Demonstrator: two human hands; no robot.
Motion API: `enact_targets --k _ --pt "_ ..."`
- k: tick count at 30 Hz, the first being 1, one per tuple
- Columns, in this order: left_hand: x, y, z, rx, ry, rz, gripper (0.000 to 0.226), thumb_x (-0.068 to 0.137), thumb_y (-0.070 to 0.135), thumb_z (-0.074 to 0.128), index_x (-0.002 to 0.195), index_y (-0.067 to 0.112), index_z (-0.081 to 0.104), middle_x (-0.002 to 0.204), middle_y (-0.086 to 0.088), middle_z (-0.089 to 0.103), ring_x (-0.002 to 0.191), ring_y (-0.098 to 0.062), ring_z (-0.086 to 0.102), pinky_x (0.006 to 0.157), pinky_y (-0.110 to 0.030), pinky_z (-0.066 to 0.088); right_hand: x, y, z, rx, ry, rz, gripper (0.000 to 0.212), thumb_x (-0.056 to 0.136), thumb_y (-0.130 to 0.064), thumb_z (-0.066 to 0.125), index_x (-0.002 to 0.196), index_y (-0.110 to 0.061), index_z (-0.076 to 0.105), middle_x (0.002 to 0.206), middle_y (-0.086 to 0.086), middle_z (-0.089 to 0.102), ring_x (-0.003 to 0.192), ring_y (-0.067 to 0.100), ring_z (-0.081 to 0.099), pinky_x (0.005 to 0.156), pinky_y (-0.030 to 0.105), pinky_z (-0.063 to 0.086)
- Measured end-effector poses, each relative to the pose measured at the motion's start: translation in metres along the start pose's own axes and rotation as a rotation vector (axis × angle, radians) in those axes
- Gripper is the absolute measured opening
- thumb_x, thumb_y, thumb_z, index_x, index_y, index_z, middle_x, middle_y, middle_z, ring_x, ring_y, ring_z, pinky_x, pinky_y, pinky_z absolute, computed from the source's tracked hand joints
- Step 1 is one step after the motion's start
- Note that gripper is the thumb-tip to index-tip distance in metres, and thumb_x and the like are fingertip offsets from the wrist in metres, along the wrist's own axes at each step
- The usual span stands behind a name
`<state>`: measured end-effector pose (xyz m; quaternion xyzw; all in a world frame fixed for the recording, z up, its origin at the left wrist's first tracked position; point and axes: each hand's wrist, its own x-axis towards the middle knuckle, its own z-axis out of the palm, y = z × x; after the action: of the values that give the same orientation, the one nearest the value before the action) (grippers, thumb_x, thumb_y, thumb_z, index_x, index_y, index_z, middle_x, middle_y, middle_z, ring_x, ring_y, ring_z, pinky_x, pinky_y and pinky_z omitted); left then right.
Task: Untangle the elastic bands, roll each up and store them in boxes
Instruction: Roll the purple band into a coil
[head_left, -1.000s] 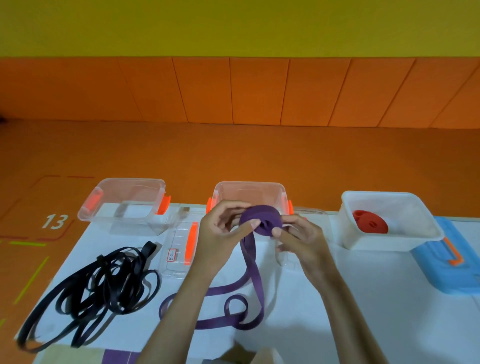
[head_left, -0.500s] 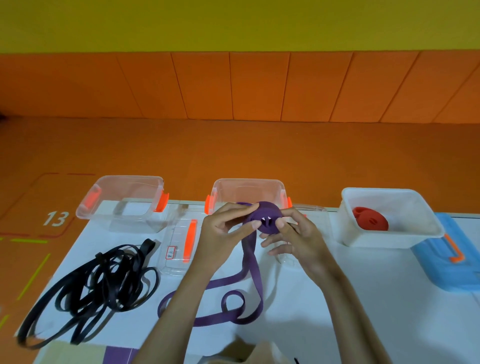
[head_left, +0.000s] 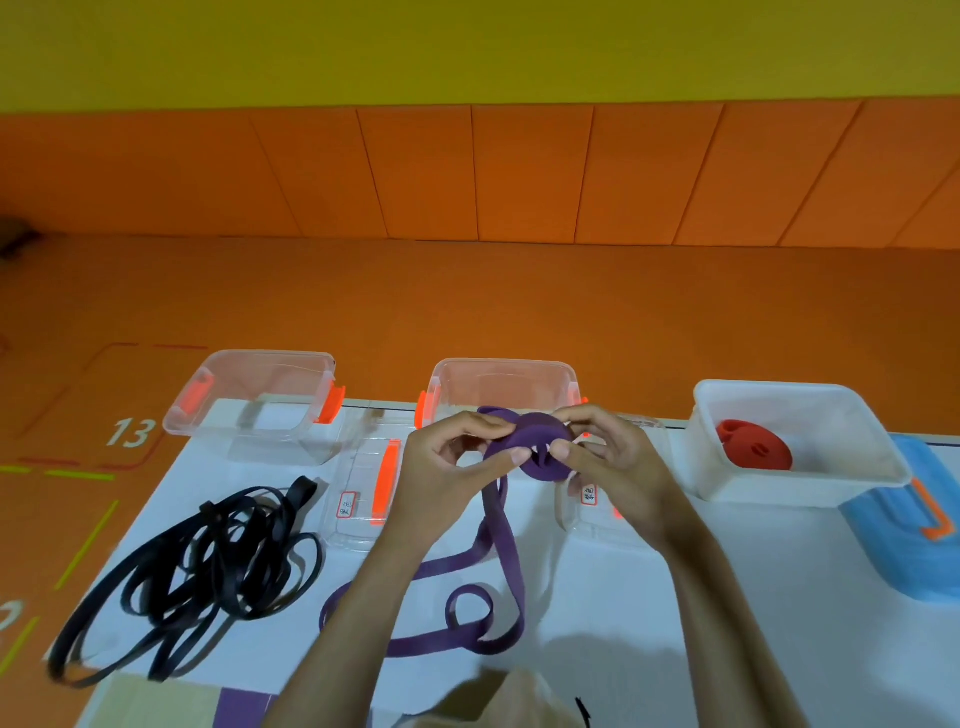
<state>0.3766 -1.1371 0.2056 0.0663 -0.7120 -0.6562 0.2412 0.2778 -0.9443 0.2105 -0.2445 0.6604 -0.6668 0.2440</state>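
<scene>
1. Nearest you, the loose tail of the purple band (head_left: 506, 566) lies on the white table (head_left: 779, 613). It curls into two loops between your forearms, then climbs to your hands.
2. Off to your left, the black bands (head_left: 208, 566) sit in a tangled heap. One long loop runs out to the table's near left corner, right at the edge.
3. To your right there's bare tabletop between your right forearm and the blue lid (head_left: 904, 540), which lies at the table's right edge.
4. Now the hands: they're close together and raised above the table. Your left hand (head_left: 447, 467) pinches the strap just where it feeds into the rolled part, thumb below and fingers curled on top.
5. Your right hand (head_left: 613, 467) clamps the roll itself. Thumb and forefinger pinch its right side, and the other fingers curl behind.
6. Two clear lids lie flat on the table. The left lid (head_left: 363, 499), with an orange clip, sits just left of your left wrist, and the right lid (head_left: 587, 519) is partly under your right hand.
7. Farther back, three boxes line the table's far edge. The left clear box (head_left: 254, 405) stands behind the black heap, and the middle clear box (head_left: 504, 382) is directly behind the roll. At the right, the white box (head_left: 779, 488) holds a rolled red band (head_left: 753, 449).
8. Beyond the table there's orange floor (head_left: 467, 301), then an orange-panelled wall with yellow above.
</scene>
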Motion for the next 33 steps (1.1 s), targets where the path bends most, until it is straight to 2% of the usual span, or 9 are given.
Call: enact_targets --k 6,12,16,20,23,25,30,31,33 --pt "0.0 0.002 0.003 -0.015 -0.01 -0.013 0.037 0.087 0.012 0.085 0.115 0.035 0.081 0.119 0.004 0.075 0.116 -0.019 0.071 0.094 -0.03 0.059 0.006 0.008 0.006 0.231 -0.022 -0.039 0.025 0.096 -0.028 0.078 0.114 -0.015 0.068 0.118 0.014 0.069 0.109 0.035 0.074 0.088 0.045 0.064" --pt "0.005 0.007 0.001 0.03 -0.036 -0.015 0.039 0.085 0.008 0.088 0.113 0.034 0.081 0.113 0.005 0.077 0.11 -0.019 0.072 0.093 -0.031 0.06 0.001 0.011 0.001 0.16 -0.104 0.017 0.025 0.096 -0.026 0.077 0.118 -0.017 0.068 0.125 0.008 0.072 0.118 0.031 0.07 0.098 0.046 0.06" --pt "0.003 0.007 0.007 0.033 -0.01 -0.019 0.037 0.077 0.008 0.093 0.099 0.035 0.081 0.103 0.005 0.08 0.103 -0.019 0.074 0.089 -0.03 0.061 -0.004 0.007 -0.001 0.083 -0.032 0.017 0.028 0.089 -0.03 0.081 0.116 -0.028 0.073 0.115 0.002 0.075 0.107 0.027 0.073 0.089 0.041 0.062" --pt "0.003 0.009 0.015 0.012 -0.055 0.023 0.04 0.077 0.005 0.092 0.098 0.038 0.083 0.104 0.004 0.079 0.105 -0.017 0.074 0.088 -0.028 0.059 -0.007 0.004 -0.005 0.136 0.069 -0.014 0.031 0.091 -0.039 0.078 0.115 -0.021 0.073 0.107 0.011 0.073 0.102 0.034 0.075 0.079 0.042 0.066" --pt "0.003 0.012 0.015 0.017 -0.153 -0.011 0.042 0.087 0.009 0.085 0.121 0.033 0.079 0.117 0.001 0.077 0.114 -0.021 0.071 0.096 -0.032 0.058 -0.012 0.007 -0.007 0.191 0.107 -0.012 0.031 0.093 -0.04 0.078 0.115 -0.019 0.071 0.112 0.011 0.073 0.105 0.033 0.076 0.083 0.045 0.066" --pt "0.004 0.016 0.015 0.016 -0.183 -0.019 0.044 0.091 0.01 0.082 0.128 0.032 0.075 0.12 0.003 0.075 0.117 -0.019 0.069 0.098 -0.026 0.055 -0.015 0.008 -0.006 0.227 0.083 -0.011 0.028 0.096 -0.035 0.076 0.117 -0.018 0.069 0.117 0.01 0.073 0.11 0.033 0.074 0.087 0.044 0.064" --pt "0.006 0.022 0.011 -0.04 -0.063 -0.019 0.046 0.078 0.015 0.093 0.113 0.039 0.076 0.113 0.007 0.079 0.106 -0.015 0.076 0.087 -0.019 0.057 -0.02 0.0 -0.018 0.0 0.025 0.052 0.038 0.086 -0.042 0.083 0.116 -0.022 0.072 0.114 0.005 0.076 0.108 0.03 0.074 0.095 0.065 0.057" --pt "0.006 0.021 0.011 -0.018 -0.059 -0.011 0.041 0.075 0.02 0.094 0.108 0.037 0.077 0.108 0.007 0.08 0.103 -0.015 0.076 0.086 -0.021 0.058 -0.021 -0.002 -0.02 -0.023 0.034 0.067 0.04 0.083 -0.043 0.085 0.116 -0.023 0.072 0.113 0.003 0.077 0.105 0.031 0.075 0.092 0.064 0.058" --pt "0.003 0.019 0.015 0.021 -0.086 -0.002 0.032 0.073 0.027 0.095 0.1 0.033 0.079 0.104 0.007 0.08 0.102 -0.017 0.076 0.089 -0.026 0.06 -0.023 -0.007 -0.018 0.024 0.058 0.053 0.043 0.08 -0.044 0.087 0.115 -0.024 0.072 0.11 0.002 0.075 0.098 0.033 0.077 0.077 0.049 0.065"
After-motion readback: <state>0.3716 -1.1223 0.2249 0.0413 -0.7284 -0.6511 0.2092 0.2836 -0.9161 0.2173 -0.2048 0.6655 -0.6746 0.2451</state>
